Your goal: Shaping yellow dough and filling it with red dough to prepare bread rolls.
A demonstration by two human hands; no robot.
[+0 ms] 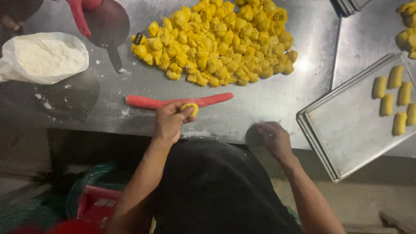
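One yellow dough piece [190,107] pinched in left hand [170,122] fingers, closed on it, near table's [268,99] front edge, just over red dough roll [173,102]; right hand [273,138] flat at front edge, fingers loosely curled, holding nothing; dough pile [221,41] toward back edge; flour bag [43,58] left; tray [346,125] right with shaped rolls [395,99].

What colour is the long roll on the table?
Red, the roll lies by the left hand; head view.
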